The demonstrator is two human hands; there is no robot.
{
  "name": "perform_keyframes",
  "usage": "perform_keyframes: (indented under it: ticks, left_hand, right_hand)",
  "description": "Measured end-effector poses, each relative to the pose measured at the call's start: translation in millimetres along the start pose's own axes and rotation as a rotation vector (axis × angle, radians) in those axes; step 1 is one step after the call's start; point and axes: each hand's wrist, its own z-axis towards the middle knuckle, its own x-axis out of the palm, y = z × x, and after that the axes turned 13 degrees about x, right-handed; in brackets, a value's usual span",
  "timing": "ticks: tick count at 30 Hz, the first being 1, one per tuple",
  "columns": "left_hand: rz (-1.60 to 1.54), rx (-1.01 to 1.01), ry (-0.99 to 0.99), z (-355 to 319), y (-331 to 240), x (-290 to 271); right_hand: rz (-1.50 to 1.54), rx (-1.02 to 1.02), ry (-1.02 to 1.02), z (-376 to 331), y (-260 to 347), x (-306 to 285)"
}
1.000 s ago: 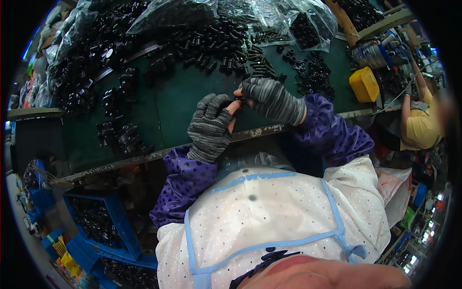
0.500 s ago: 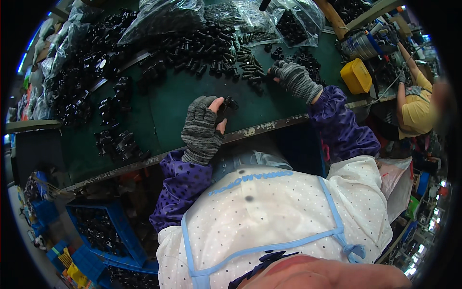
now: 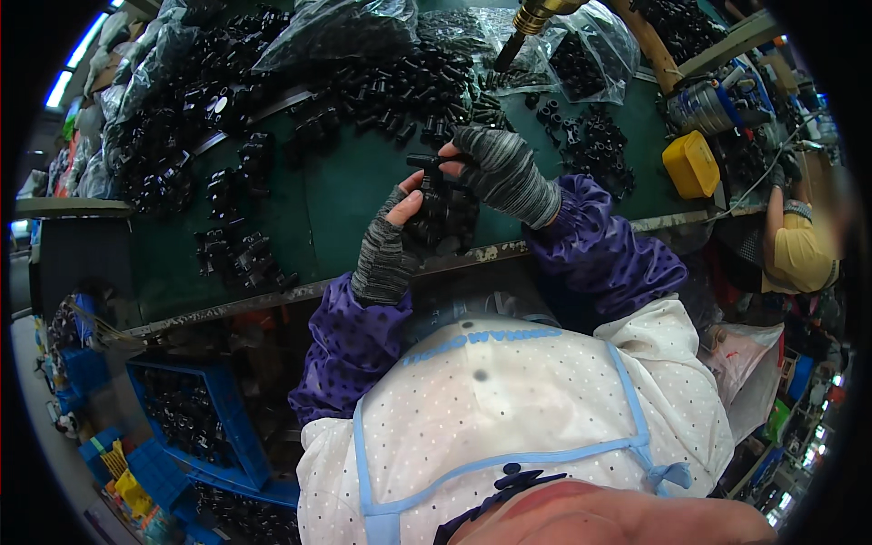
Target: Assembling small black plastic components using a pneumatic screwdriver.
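My right hand point(image 3: 509, 174), in a grey striped fingerless glove, pinches a small black cylindrical piece point(image 3: 421, 161) between thumb and fingertips. Just below and left of it, my left hand point(image 3: 389, 243), gloved the same way, has its bare thumb and forefinger close together. A larger dark black part point(image 3: 447, 216) lies against the left fingertips, above the table's near edge. Its outline blurs into the dark tabletop, so its exact shape and the left fingers' grip on it are partly hidden.
Heaps of black parts point(image 3: 400, 86) and rings point(image 3: 599, 150) cover the green table point(image 3: 350, 213). A brass-coloured driver point(image 3: 536, 20) hangs above. A yellow container point(image 3: 690, 165) stands right, near a person in yellow point(image 3: 804, 245). Blue crates point(image 3: 195, 422) with black parts sit lower left.
My right hand has come left from the rings to meet my left hand, bringing a small black cylindrical piece. The driver has come into view at the top. The whole view has shifted slightly.
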Motion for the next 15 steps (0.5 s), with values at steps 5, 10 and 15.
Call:
perform_keyframes:
  ticks: [5,10,15]
  left_hand:
    - [0.014,0.015,0.036,0,0,-3]
    - [-0.023,0.024,0.039,1,-2,-1]
    - [0.109,0.047,0.009,1,-1,-1]
  right_hand:
    - [0.103,0.086,0.062,4,6,-2]
    - [0.009,-0.079,-0.022,1,-2,1]
    - [-0.1,-0.211,-0.071,0,-9,9]
